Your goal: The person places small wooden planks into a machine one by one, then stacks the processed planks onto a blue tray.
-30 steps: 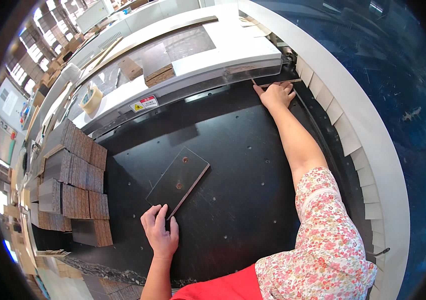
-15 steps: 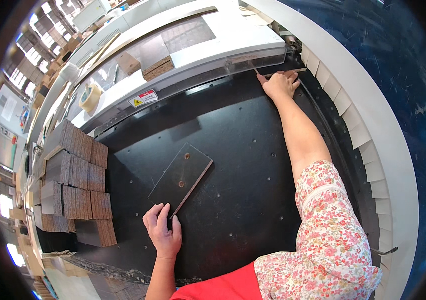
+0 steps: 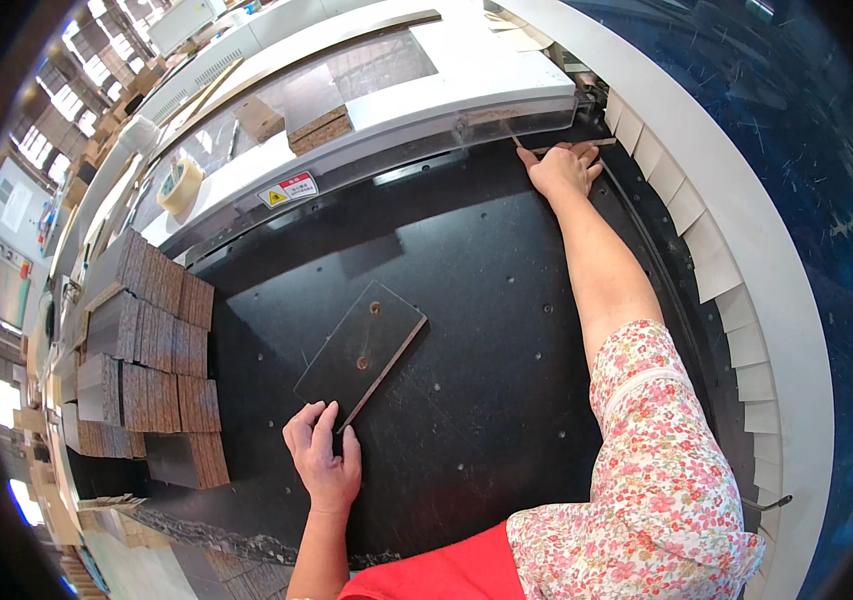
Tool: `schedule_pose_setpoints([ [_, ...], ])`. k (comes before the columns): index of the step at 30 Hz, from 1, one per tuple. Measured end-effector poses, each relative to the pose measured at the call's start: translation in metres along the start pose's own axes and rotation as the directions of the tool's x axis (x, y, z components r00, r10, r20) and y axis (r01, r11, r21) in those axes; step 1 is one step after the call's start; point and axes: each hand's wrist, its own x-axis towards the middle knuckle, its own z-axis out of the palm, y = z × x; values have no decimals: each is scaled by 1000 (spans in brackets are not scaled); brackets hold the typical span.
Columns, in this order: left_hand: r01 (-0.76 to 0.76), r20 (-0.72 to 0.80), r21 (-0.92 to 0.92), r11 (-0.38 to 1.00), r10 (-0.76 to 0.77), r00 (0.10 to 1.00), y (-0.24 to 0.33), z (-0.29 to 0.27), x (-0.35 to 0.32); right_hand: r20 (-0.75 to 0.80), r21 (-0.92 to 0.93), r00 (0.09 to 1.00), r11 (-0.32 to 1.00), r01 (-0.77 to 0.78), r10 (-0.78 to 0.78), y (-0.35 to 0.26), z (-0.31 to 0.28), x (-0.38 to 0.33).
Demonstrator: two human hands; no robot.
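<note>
My left hand (image 3: 327,458) grips the near end of a dark rectangular panel (image 3: 379,335), thumb at one edge and fingers at the other. The panel lies slanted on the black worktable (image 3: 477,400), with two round brownish holes in its face. At the far right, my right hand (image 3: 564,170) is closed over a thin strip (image 3: 602,142) with a pale edge, beside a clear guard (image 3: 507,125). Most of that strip is hidden under the fingers, so its full shape cannot be told.
Several stacks of dark boards with brown edges (image 3: 162,335) stand at the left. A white machine beam with a warning label (image 3: 288,189) runs along the back, bearing a tape roll (image 3: 180,187) and a board block (image 3: 319,130). Pleated bellows (image 3: 715,260) line the right.
</note>
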Motion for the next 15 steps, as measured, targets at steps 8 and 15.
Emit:
schedule_pose_setpoints([
  [8, -9, 19, -20, 1000, 9, 1000, 0, 2, 0, -27, -35, 1000, 999, 5, -6, 4, 3, 0],
  [15, -17, -27, -2, 1000, 17, 999, 2, 1, 0, -24, -41, 999, 999, 36, -37, 3, 7, 5],
])
